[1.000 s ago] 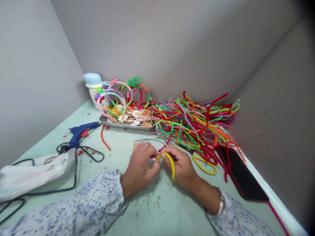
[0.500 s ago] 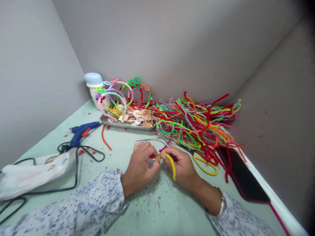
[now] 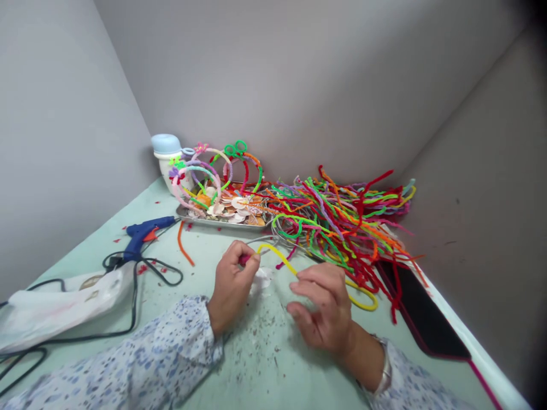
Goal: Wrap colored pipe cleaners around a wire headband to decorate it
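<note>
My left hand (image 3: 233,285) is pinched shut on one end of a yellow pipe cleaner (image 3: 280,257), along with a small magenta bit (image 3: 244,259) that is mostly hidden by the fingers. From the fingertips the yellow pipe cleaner arches to the right and slopes down toward my right hand (image 3: 327,307). That hand is open, thumb and fingers apart, just beside the pipe cleaner's far part; the fingers hide where it ends. Behind the left hand a thin grey wire curves over the table, and I cannot tell whether the hand holds it.
Behind the hands is a metal tray (image 3: 222,224) with discs and pipe-cleaner headbands (image 3: 219,185). A big tangle of coloured pipe cleaners (image 3: 333,210) lies right of it. A blue glue gun (image 3: 145,230) with a looping cord, a white-and-blue bottle (image 3: 166,162) and a black pad (image 3: 427,319) flank them.
My right hand has let go of the yellow pipe cleaner and opened, moving right and slightly down. My left hand has shifted left with the yellow piece, which now stretches out to the right.
</note>
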The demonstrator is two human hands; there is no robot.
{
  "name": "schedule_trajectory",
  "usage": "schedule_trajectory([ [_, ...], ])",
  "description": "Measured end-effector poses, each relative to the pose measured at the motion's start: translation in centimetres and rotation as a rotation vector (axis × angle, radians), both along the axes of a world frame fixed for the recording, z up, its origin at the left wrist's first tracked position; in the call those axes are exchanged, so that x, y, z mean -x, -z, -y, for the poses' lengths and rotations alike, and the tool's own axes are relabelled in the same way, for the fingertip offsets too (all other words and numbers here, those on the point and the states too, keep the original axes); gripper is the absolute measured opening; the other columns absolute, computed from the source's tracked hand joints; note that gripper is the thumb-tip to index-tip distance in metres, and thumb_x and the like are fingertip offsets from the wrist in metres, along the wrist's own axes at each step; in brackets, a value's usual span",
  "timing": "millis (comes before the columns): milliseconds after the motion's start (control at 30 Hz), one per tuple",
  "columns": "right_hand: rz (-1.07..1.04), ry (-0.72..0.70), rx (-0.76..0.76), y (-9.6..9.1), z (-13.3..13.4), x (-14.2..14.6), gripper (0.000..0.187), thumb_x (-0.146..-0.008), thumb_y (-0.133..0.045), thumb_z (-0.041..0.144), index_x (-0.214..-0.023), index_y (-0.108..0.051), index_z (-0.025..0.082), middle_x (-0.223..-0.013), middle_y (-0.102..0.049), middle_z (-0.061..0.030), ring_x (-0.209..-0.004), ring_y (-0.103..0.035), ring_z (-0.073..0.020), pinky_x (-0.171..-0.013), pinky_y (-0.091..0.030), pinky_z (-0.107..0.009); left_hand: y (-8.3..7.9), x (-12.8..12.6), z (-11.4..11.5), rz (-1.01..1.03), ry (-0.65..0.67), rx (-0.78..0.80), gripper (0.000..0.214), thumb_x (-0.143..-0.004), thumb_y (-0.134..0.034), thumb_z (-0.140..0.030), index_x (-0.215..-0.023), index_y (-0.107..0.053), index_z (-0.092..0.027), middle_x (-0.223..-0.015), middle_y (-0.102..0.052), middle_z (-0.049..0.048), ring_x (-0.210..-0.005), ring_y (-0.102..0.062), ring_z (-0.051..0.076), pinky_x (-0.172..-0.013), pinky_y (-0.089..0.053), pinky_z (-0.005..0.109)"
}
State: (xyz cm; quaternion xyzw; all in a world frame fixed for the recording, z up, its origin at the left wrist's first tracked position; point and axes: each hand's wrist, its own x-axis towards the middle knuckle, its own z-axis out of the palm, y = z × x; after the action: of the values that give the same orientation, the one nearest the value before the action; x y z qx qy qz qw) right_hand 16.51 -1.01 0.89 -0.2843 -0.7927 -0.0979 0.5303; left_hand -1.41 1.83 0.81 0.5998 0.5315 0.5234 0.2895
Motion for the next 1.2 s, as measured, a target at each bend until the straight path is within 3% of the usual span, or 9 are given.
schedule_trajectory([
  [133, 0.128, 0.02, -0.04, -0.4, 0.6, 0.2, 0.014, -0.087, -0.056, 0.037, -0.099, -0.059, 0.029, -0.086, -0.065, -0.0033, -0.084, -0.062, -0.0213, -0.083, -0.044, -0.041, 0.0, 0.1, -0.2, 0.05, -0.021, 0.022, 0.015, -0.083, -0.052, -0.025, -0.069, -0.049, -0.019, -0.063, -0.043, -0.0043, -0.061, -0.042, 0.012, -0.058, -0.035, 0.025],
  [300, 0.27, -0.091, 0.15, 0.1, -0.5, 0.3, 0.02, -0.085, -0.059, 0.025, -0.105, -0.061, 0.024, -0.087, -0.07, -0.004, -0.078, -0.063, -0.0208, -0.071, -0.044, -0.037, 0.1, 0.1, 0.0, -0.004, -0.012, -0.029, 0.015, -0.083, -0.051, -0.022, -0.068, -0.049, -0.019, -0.064, -0.045, -0.0036, -0.063, -0.044, 0.013, -0.06, -0.037, 0.026],
  [467, 0.015, 0.009, 0.277, 0.8, -1.3, 0.5, 0.036, -0.086, -0.057, 0.016, -0.121, -0.054, 0.019, -0.107, -0.065, -0.0119, -0.098, -0.059, -0.0247, -0.084, -0.047, -0.041, -0.1, -0.2, 1.0, -0.176, 0.069, -0.137, 0.012, -0.081, -0.05, -0.018, -0.069, -0.049, -0.02, -0.069, -0.049, -0.0017, -0.07, -0.048, 0.015, -0.068, -0.038, 0.03],
  [633, -0.053, -0.053, 0.283, 0.8, -1.0, 0.1, 0.042, -0.086, -0.052, 0.014, -0.128, -0.049, 0.02, -0.118, -0.061, -0.0132, -0.111, -0.056, -0.0261, -0.092, -0.046, -0.044, -0.3, -0.5, 1.7, -0.322, 0.178, -0.223, 0.012, -0.075, -0.051, -0.012, -0.068, -0.046, -0.02, -0.068, -0.049, -0.0008, -0.071, -0.049, 0.017, -0.073, -0.037, 0.033],
  [767, -0.056, -0.086, 0.29, 0.9, -1.3, 0.2, 0.031, -0.085, -0.054, 0.011, -0.113, -0.059, 0.022, -0.099, -0.068, -0.0083, -0.095, -0.062, -0.0232, -0.083, -0.05, -0.04, 0.0, -0.6, 1.9, -0.402, 0.274, -0.27, 0.012, -0.073, -0.051, -0.01, -0.069, -0.044, -0.02, -0.067, -0.048, -0.0008, -0.07, -0.048, 0.017, -0.076, -0.037, 0.035],
  [900, -0.079, -0.129, 0.419, 1.2, -1.7, 0.6, 0.019, -0.087, -0.053, 0.012, -0.1, -0.064, 0.021, -0.083, -0.069, -0.0047, -0.078, -0.064, -0.0188, -0.071, -0.052, -0.034, 0.3, -0.7, 1.9, -0.439, 0.321, -0.268, 0.01, -0.075, -0.052, -0.012, -0.071, -0.045, -0.02, -0.07, -0.051, 0.0004, -0.072, -0.049, 0.017, -0.078, -0.037, 0.037],
  [1200, -0.075, -0.103, 0.539, 1.3, -1.6, 0.7, 0.018, -0.09, -0.051, 0.02, -0.105, -0.062, 0.02, -0.087, -0.069, -0.0052, -0.083, -0.064, -0.0202, -0.075, -0.05, -0.036, 0.4, -0.6, 1.4, -0.317, 0.248, -0.17, 0.016, -0.08, -0.053, -0.016, -0.066, -0.046, -0.019, -0.065, -0.049, -0.0015, -0.068, -0.048, 0.016, -0.073, -0.037, 0.033],
])
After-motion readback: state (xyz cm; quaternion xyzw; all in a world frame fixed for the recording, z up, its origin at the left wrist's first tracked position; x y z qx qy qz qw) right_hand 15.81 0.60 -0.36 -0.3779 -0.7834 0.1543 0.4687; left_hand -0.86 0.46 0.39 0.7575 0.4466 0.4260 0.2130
